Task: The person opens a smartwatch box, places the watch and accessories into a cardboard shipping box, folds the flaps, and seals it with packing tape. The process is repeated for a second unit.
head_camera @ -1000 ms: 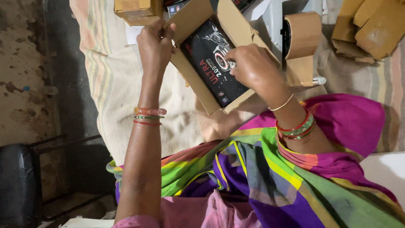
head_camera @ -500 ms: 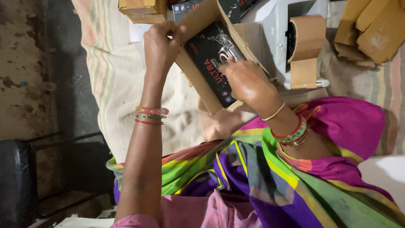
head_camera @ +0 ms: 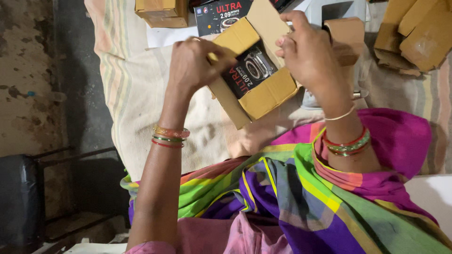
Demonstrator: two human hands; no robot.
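right hand point(head_camera: 308, 56) risen to carton point(head_camera: 256, 80) flap

I sit over a surface point(head_camera: 136, 99) spread with a pale cloth striped faintly in pink and green. To my left the floor point(head_camera: 28, 84) is worn, stained concrete, mottled brown and grey, and a darker strip runs beside the cloth's edge. A dark metal frame point(head_camera: 61, 155) stands at the lower left, with something black and padded point(head_camera: 16, 197) next to it. The light is dim and even, brightest on the cloth.
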